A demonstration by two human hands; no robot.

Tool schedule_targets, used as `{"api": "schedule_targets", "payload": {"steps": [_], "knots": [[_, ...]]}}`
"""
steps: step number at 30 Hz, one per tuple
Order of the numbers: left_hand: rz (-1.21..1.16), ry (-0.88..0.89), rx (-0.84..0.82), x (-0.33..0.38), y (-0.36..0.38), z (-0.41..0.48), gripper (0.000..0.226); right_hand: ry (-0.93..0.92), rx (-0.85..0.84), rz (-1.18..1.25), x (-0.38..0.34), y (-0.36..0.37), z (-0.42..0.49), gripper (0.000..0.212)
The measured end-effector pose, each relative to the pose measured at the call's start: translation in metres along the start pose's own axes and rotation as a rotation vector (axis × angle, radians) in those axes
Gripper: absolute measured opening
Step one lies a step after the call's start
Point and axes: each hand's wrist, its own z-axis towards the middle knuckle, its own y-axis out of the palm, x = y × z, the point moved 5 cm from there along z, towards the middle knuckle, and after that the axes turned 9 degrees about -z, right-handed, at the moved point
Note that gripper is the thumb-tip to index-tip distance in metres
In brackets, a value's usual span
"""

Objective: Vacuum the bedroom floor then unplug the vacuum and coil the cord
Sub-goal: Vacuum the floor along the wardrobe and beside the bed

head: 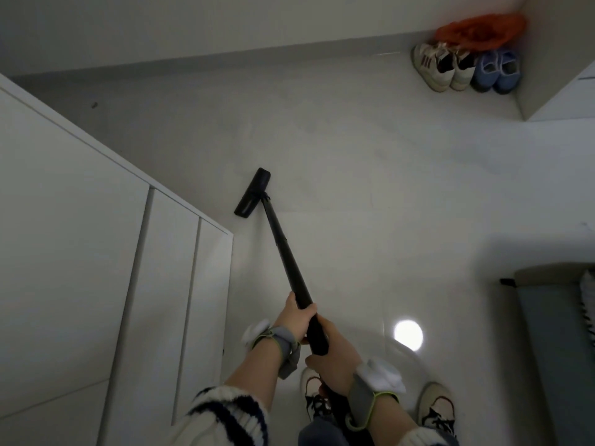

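Note:
A black vacuum wand (pixel 285 252) runs from my hands down to the pale floor (pixel 370 194). Its black floor head (pixel 252 193) lies flat on the floor close to the corner of a white wardrobe (pixel 96 236). My left hand (pixel 294 320) grips the wand higher up, fingers wrapped round it. Just below it, my right hand (pixel 335 355) grips the thicker lower end of the wand. Both wrists carry grey straps with white pads. No cord or plug is in view.
White wardrobe doors fill the left side. A pair of white sneakers (pixel 442 67), blue slippers (pixel 495 72) and an orange bag (pixel 479 30) sit in the far right corner by the wall. A bed edge (pixel 553 333) is at the right. My shoes (pixel 438 407) stand below.

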Motion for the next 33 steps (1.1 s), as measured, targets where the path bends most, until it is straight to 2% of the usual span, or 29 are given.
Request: {"api": "schedule_targets", "payload": {"steps": [5, 12, 15, 22, 27, 31, 33], "knots": [[0.017, -0.021, 0.003, -0.012, 0.044, -0.006, 0.058, -0.017, 0.022, 0.022, 0.039, -0.021, -0.016, 0.079], [0.066, -0.017, -0.04, -0.014, 0.171, -0.032, 0.063, -0.007, 0.037, 0.107, 0.123, -0.101, -0.066, 0.074], [0.08, -0.006, -0.062, -0.013, 0.201, -0.032, 0.064, 0.021, 0.048, 0.17, 0.14, -0.121, -0.079, 0.072], [0.17, 0.025, -0.141, -0.003, 0.314, -0.046, 0.068, 0.058, 0.136, 0.245, 0.206, -0.194, -0.116, 0.073], [0.167, 0.048, -0.14, -0.003, 0.333, -0.049, 0.06, 0.036, 0.145, 0.248, 0.221, -0.206, -0.12, 0.074], [0.183, 0.035, -0.108, -0.005, 0.308, -0.051, 0.06, 0.037, 0.106, 0.263, 0.213, -0.184, -0.112, 0.075], [0.174, 0.016, -0.093, -0.009, 0.291, -0.05, 0.053, 0.04, 0.082, 0.268, 0.208, -0.168, -0.103, 0.077]]}}
